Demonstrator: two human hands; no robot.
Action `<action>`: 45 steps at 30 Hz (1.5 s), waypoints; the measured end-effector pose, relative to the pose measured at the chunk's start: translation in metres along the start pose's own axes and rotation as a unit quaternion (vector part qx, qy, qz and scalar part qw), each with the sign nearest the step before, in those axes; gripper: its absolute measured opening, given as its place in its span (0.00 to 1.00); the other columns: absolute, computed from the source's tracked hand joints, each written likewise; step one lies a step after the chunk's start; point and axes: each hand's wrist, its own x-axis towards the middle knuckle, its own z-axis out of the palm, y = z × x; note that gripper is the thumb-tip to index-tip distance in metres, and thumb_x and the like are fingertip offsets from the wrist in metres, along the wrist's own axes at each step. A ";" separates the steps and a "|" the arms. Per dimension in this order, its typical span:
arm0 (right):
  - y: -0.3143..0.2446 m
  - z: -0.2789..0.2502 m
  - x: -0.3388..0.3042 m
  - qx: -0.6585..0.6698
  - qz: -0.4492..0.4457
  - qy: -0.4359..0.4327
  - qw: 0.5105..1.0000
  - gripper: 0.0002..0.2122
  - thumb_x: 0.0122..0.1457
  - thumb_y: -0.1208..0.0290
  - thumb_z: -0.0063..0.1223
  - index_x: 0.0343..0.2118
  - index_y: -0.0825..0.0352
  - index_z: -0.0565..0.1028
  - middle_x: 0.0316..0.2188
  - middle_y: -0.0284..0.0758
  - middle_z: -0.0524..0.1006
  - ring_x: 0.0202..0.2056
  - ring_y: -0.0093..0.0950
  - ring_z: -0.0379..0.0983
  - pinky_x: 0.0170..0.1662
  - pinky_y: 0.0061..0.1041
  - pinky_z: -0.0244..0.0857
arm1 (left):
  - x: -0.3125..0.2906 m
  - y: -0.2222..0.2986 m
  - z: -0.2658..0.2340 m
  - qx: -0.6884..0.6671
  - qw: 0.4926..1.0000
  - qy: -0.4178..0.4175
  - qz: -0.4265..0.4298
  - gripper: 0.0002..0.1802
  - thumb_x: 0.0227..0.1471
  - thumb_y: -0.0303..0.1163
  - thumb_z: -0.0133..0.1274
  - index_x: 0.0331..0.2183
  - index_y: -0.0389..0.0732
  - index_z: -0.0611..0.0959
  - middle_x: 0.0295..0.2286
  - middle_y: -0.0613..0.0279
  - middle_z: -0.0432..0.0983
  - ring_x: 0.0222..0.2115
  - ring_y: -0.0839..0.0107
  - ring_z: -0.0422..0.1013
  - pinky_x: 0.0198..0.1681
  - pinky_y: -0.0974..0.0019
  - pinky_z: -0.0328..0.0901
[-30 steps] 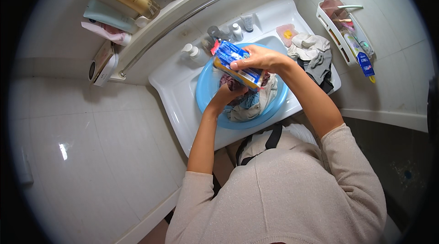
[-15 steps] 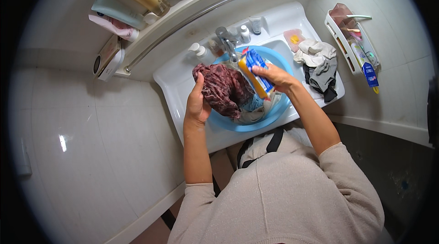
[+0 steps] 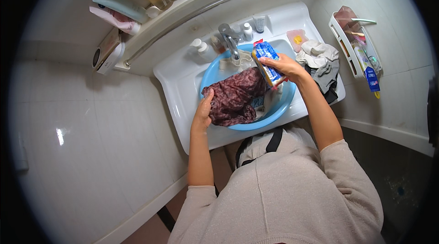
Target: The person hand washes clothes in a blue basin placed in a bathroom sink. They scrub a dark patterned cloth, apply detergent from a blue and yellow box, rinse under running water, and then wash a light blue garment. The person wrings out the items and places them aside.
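Leaning over a white ceramic sink [image 3: 170, 79], a person in a beige knit top [image 3: 283, 189] holds a crumpled maroon mottled cloth [image 3: 235, 95] in one hand and a blue-and-yellow plastic-wrapped rectangular packet [image 3: 268, 58] in the other. The left hand [image 3: 202, 110] is closed on the cloth's near left end, thumb laid over the top, its fingers mostly hidden beneath the folds. The right hand [image 3: 286, 66] is curled about the packet, thumb across its printed face. The cloth spans much of the round light-blue plastic basin [image 3: 260, 124], its long axis rising from the left hand toward the far right, and its free end lies just beside the packet (whether the two touch, I cannot tell from here). The packet stands crosswise to that line, its long side slanting from far left to near right, so the right hand is nearer the cloth's loose end. Behind them rises a chrome faucet [image 3: 227, 36]; to the right, grey and white garments [image 3: 321, 63] lie heaped on the sink's edge.
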 end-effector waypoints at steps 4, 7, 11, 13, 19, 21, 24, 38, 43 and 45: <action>0.072 0.006 0.046 -0.305 -0.179 0.228 0.907 0.22 0.44 0.52 0.61 0.30 0.70 0.73 0.24 0.44 0.76 0.26 0.37 0.74 0.32 0.34 0.67 | 0.031 -0.025 0.011 -0.108 0.991 -0.084 0.013 0.27 0.58 0.46 0.39 0.51 0.35 0.66 0.49 0.54 0.66 0.51 0.61 0.62 0.55 0.59 0.56; 0.106 0.063 0.047 -0.451 -0.174 0.270 0.833 0.24 0.45 0.55 0.60 0.37 0.68 0.65 0.23 0.46 0.75 0.27 0.45 0.73 0.30 0.41 0.66 | 0.041 -0.038 0.020 -0.143 0.983 -0.118 0.011 0.28 0.59 0.48 0.37 0.51 0.36 0.66 0.49 0.55 0.66 0.51 0.61 0.62 0.55 0.58 0.57; 0.134 0.117 0.028 -0.396 -0.211 0.141 0.883 0.25 0.46 0.62 0.58 0.45 0.66 0.64 0.24 0.47 0.75 0.28 0.47 0.72 0.30 0.42 0.65 | 0.058 -0.057 0.008 -0.201 0.979 -0.034 0.018 0.28 0.58 0.51 0.35 0.50 0.37 0.68 0.47 0.56 0.69 0.48 0.61 0.66 0.53 0.56 0.59; 0.125 0.118 0.020 -0.402 -0.232 0.108 0.879 0.26 0.46 0.62 0.58 0.47 0.65 0.64 0.24 0.47 0.75 0.29 0.46 0.72 0.30 0.41 0.65 | 0.052 -0.064 0.003 -0.214 0.976 -0.023 0.034 0.27 0.59 0.49 0.32 0.48 0.39 0.69 0.46 0.56 0.69 0.47 0.61 0.66 0.52 0.55 0.60; 0.101 0.082 0.051 -0.460 -0.228 0.218 0.830 0.19 0.49 0.62 0.56 0.40 0.66 0.65 0.25 0.46 0.75 0.27 0.46 0.73 0.27 0.41 0.65 | 0.052 -0.068 0.039 -0.246 0.966 -0.078 0.012 0.27 0.60 0.50 0.28 0.48 0.40 0.70 0.45 0.56 0.70 0.46 0.60 0.67 0.52 0.54 0.59; 0.105 0.103 0.029 -0.417 -0.245 0.151 0.862 0.23 0.49 0.61 0.57 0.46 0.66 0.64 0.27 0.47 0.75 0.28 0.46 0.72 0.29 0.41 0.65 | 0.057 -0.068 0.026 -0.254 0.967 -0.013 0.013 0.30 0.59 0.53 0.28 0.47 0.39 0.70 0.44 0.56 0.71 0.45 0.59 0.67 0.51 0.53 0.60; 0.111 0.124 0.002 -0.359 -0.329 0.111 0.866 0.25 0.46 0.62 0.58 0.46 0.64 0.63 0.27 0.45 0.75 0.29 0.47 0.72 0.31 0.42 0.65 | 0.028 -0.051 0.025 -0.266 0.963 0.039 0.016 0.30 0.58 0.54 0.29 0.45 0.39 0.72 0.41 0.54 0.72 0.44 0.58 0.68 0.50 0.53 0.61; 0.099 0.094 -0.007 -0.355 -0.189 -0.011 0.916 0.30 0.48 0.62 0.59 0.53 0.66 0.62 0.33 0.47 0.76 0.34 0.41 0.74 0.38 0.33 0.67 | 0.047 -0.050 -0.003 -0.277 0.953 0.027 0.119 0.18 0.47 0.34 0.47 0.41 0.34 0.73 0.39 0.53 0.73 0.40 0.58 0.70 0.48 0.56 0.63; 0.079 0.046 -0.003 -0.030 -0.134 -0.038 0.990 0.21 0.52 0.60 0.57 0.45 0.67 0.70 0.33 0.33 0.75 0.33 0.19 0.70 0.39 0.20 0.65 | 0.007 0.000 0.028 -0.297 0.939 -0.090 0.151 0.24 0.48 0.45 0.51 0.43 0.38 0.74 0.43 0.54 0.71 0.47 0.55 0.65 0.53 0.50 0.58; 0.059 0.042 -0.003 0.045 -0.088 -0.012 0.995 0.20 0.54 0.60 0.56 0.45 0.66 0.69 0.31 0.30 0.74 0.30 0.15 0.69 0.34 0.17 0.65 | 0.008 0.000 0.027 -0.300 0.942 -0.075 0.133 0.27 0.49 0.50 0.50 0.42 0.38 0.75 0.44 0.54 0.71 0.47 0.55 0.65 0.53 0.50 0.58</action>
